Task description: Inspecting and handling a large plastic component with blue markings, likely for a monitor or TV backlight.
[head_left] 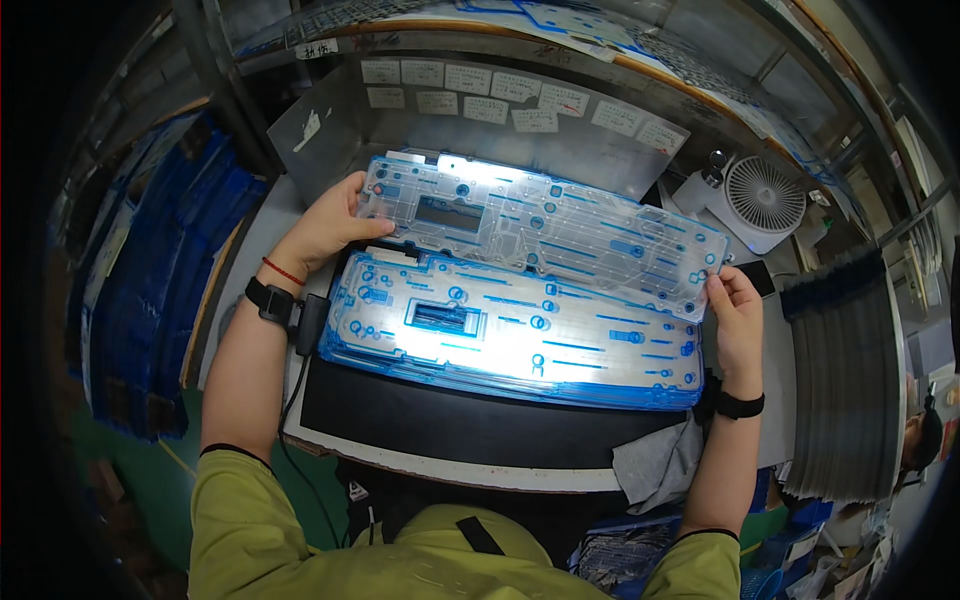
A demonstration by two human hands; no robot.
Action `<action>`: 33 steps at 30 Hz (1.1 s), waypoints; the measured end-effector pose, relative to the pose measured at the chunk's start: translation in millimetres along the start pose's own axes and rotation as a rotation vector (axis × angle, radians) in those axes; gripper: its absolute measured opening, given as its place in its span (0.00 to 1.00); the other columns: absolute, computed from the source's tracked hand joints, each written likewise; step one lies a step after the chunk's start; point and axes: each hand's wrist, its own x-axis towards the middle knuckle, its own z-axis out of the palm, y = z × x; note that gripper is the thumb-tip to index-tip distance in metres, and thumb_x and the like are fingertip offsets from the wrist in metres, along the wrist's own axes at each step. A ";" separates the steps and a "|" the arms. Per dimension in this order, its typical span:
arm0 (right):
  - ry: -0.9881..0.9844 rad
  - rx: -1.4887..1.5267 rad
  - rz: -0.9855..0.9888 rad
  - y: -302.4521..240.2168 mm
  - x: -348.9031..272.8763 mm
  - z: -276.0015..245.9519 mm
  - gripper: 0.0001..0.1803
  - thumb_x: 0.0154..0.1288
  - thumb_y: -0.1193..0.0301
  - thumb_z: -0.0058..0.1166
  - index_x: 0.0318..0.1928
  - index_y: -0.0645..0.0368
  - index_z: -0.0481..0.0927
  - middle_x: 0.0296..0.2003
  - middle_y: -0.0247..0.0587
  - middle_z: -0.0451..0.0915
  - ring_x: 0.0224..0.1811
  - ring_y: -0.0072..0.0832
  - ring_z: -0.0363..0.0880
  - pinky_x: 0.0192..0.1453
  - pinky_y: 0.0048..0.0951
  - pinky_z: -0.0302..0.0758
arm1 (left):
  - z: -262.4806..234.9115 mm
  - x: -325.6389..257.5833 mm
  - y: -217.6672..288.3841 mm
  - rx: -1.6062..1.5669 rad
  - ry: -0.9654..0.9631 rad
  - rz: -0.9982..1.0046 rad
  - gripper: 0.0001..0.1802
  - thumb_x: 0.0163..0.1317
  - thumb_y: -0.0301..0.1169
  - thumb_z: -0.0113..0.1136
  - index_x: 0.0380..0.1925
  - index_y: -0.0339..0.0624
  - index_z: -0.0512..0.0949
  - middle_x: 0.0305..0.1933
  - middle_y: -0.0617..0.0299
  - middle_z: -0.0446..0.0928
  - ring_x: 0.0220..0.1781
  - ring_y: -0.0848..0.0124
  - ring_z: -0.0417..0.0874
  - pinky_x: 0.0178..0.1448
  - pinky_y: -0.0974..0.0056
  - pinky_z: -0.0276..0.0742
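A long clear plastic sheet (590,235) with blue printed marks and a rectangular cutout is held up between my two hands. My left hand (335,222) pinches its left end, thumb on the front face. At the lower right corner, my right hand (736,308) grips the sheet between thumb and fingers. Just below and nearer to me lies a stack of similar blue-marked sheets (580,355), squared up on a black mat (450,425). Bright light glares off the top of the stack and off the held sheet's upper edge.
A metal panel (340,110) with paper labels stands behind. At the right are a white fan (765,195) and a tall stack of dark-edged sheets (845,380). A grey cloth (660,462) hangs over the front edge. Blue-edged stacks (150,280) stand left; a cable (290,410) runs down.
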 end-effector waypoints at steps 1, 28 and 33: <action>-0.011 -0.010 -0.011 -0.6 -0.5 0.8 0.06 0.70 0.72 0.54 0.43 0.62 0.78 0.32 0.28 0.79 0.34 0.14 0.74 0.42 0.18 0.70 | 1.5 1.0 0.1 0.013 0.029 0.009 0.21 0.62 0.27 0.64 0.54 0.37 0.72 0.47 0.62 0.81 0.44 0.80 0.79 0.46 0.74 0.74; -0.027 -0.071 -0.004 -0.7 0.2 -0.1 0.06 0.70 0.73 0.53 0.43 0.62 0.79 0.32 0.29 0.79 0.33 0.15 0.72 0.41 0.19 0.69 | -25.7 13.7 -18.9 0.018 0.262 -0.104 0.14 0.70 0.32 0.55 0.51 0.36 0.75 0.34 0.71 0.77 0.32 0.84 0.73 0.38 0.79 0.70; -0.029 -0.073 0.003 -2.0 -0.6 -0.3 0.07 0.70 0.73 0.54 0.43 0.62 0.79 0.32 0.29 0.79 0.33 0.15 0.72 0.41 0.18 0.68 | -30.8 14.7 -21.8 -0.149 0.401 -0.067 0.16 0.71 0.34 0.55 0.53 0.36 0.75 0.37 0.69 0.76 0.32 0.83 0.72 0.38 0.78 0.71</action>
